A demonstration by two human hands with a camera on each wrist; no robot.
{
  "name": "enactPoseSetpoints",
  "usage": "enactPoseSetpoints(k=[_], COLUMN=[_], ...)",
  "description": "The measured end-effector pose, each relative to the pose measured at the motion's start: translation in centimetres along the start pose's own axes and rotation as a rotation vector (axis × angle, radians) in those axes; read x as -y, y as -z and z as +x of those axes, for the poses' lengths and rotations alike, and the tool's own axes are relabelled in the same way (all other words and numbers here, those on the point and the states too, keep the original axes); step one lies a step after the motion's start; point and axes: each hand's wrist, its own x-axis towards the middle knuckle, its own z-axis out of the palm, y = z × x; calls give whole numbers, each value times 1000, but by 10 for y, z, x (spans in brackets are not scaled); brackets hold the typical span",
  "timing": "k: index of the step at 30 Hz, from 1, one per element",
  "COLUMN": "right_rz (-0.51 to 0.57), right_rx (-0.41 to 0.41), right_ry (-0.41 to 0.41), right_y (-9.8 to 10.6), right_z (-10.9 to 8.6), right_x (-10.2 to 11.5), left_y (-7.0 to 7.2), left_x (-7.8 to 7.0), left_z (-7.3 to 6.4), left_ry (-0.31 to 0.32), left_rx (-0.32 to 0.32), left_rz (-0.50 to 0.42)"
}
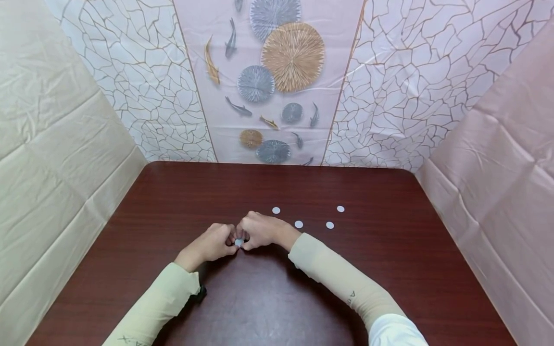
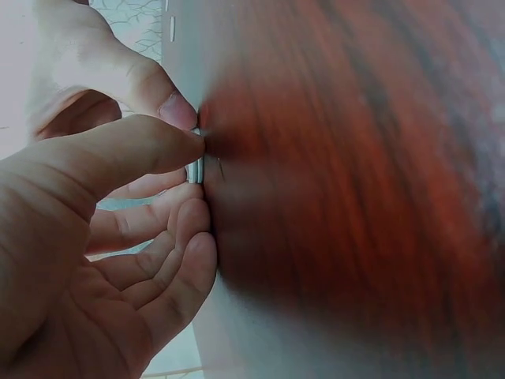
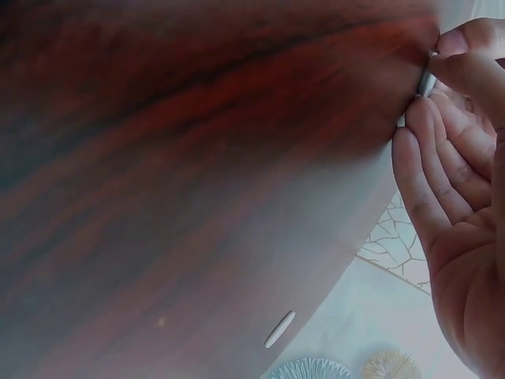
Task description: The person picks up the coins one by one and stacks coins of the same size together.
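My left hand (image 1: pixel 208 245) and right hand (image 1: pixel 261 229) meet at a small round white disc (image 1: pixel 239 242) near the middle of the table. Each hand has its thumb at the near side of the disc and its fingers curled at the far side, pinching it. Seen edge-on in the left wrist view, the disc (image 2: pixel 195 167) shows what look like two thin layers, one against the other. In the right wrist view the disc's edge (image 3: pixel 427 79) shows between thumb and fingers, low against the tabletop. The fingers partly hide it.
Several more white discs lie flat on the dark red-brown table (image 1: pixel 268 298): one disc (image 1: pixel 276 210) beyond my right hand, another (image 1: pixel 298 224) by the right wrist, and two farther right, including a disc (image 1: pixel 340 209). Patterned cloth (image 1: pixel 389 86) hangs behind the table's far edge.
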Motion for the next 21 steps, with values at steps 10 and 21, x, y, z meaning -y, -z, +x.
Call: enactPoseSetpoints(k=[10, 21], right_rz=[12, 18], right_rx=[9, -4], right_ry=[-12, 8], right_y=[0, -1], right_z=[-1, -1], right_x=[-1, -4], left_y=[-1, -2], left_x=[1, 3], left_z=[0, -1], left_ry=[-13, -48], left_rx=[-9, -21], left_rz=[-1, -3])
